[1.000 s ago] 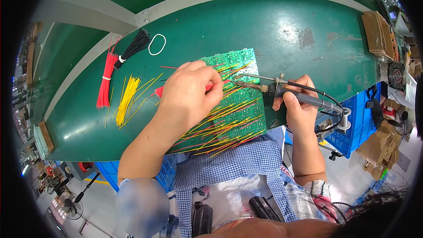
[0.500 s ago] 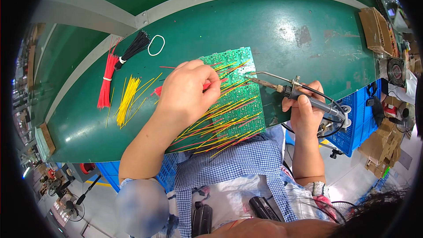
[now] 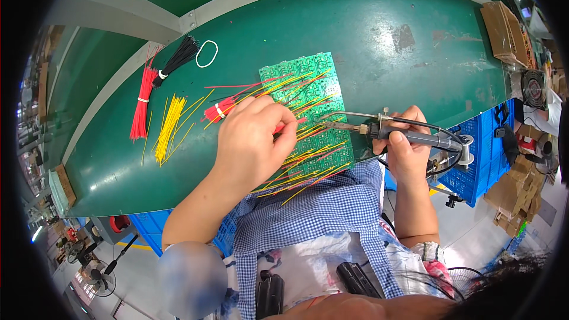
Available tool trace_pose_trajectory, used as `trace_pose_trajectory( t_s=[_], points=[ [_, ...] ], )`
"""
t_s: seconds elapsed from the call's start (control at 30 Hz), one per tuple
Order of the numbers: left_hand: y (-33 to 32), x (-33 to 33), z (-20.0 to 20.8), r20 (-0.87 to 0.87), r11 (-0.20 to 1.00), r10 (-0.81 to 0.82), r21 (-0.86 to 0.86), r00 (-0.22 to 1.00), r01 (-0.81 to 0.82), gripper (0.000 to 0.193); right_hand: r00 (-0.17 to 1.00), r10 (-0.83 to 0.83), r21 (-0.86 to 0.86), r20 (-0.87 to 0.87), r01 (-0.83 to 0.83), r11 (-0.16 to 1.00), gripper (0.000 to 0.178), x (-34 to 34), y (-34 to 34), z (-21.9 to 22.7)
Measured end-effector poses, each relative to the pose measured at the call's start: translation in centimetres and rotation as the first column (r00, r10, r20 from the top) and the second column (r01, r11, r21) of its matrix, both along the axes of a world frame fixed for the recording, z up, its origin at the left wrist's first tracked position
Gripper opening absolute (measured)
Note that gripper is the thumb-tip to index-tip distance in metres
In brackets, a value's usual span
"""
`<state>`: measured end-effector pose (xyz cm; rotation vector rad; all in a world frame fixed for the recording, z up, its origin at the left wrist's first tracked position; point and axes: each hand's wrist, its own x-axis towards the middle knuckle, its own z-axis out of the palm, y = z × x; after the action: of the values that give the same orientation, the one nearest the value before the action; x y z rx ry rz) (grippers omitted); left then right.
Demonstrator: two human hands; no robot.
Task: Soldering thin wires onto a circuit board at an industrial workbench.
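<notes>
A green circuit board panel (image 3: 333,86) lies on the bench before me, with many yellow wires (image 3: 308,155) and red wires trailing left from it. My left hand (image 3: 253,136) hovers over its left side, thumb and forefinger pinched on a red wire whose end shows by the fingertips. Partly under that hand is a banded bundle of red wires (image 3: 212,112). My right hand (image 3: 409,151) grips a soldering iron (image 3: 435,138) with a thin metal feed tube (image 3: 361,115) clamped along it. The iron's tip rests at or just above the board's middle, near the left fingertips.
To the left lie a red wire bundle (image 3: 140,115), a black wire bundle (image 3: 181,59), loose yellow wires (image 3: 172,127) and a white band (image 3: 207,54). A cardboard box (image 3: 504,34) stands at the far right. Blue crates (image 3: 474,169) sit below the bench edge.
The iron's tip has moved nearer to me along the board, and my left hand has come nearer too, uncovering more of the banded red bundle. The whole view has shifted slightly.
</notes>
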<state>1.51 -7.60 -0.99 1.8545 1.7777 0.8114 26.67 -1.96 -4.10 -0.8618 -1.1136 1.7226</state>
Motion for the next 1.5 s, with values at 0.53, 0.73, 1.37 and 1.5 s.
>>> trace_pose_trajectory(
  t_s=[0.53, 0.73, 1.37, 1.5],
  points=[
    [0.0, 0.1, -0.3, 0.001, 0.998, 0.001, 0.060, 1.000, -0.001, 0.011, 0.993, 0.040, 0.061, 0.114, -0.047, 0.997, 0.025, -0.4, -0.2, 0.0],
    [-0.1, 0.3, -0.5, -0.012, 0.998, 0.018, 0.056, 1.000, -0.017, 0.011, 0.992, 0.028, 0.072, 0.122, -0.037, 0.997, 0.025, -0.6, -0.3, 0.0],
    [-1.7, 0.9, 1.8, -0.135, 0.995, 0.050, 0.096, 0.990, -0.037, 0.011, 0.997, -0.022, 0.030, -0.075, 0.024, 0.999, 0.028, 1.8, -1.0, -0.4],
    [-2.5, 1.7, 1.3, -0.018, 1.000, 0.017, 0.017, 1.000, -0.016, 0.008, 0.998, 0.024, 0.015, -0.060, -0.023, 1.000, 0.028, 2.0, -1.3, -0.3]
  ],
)
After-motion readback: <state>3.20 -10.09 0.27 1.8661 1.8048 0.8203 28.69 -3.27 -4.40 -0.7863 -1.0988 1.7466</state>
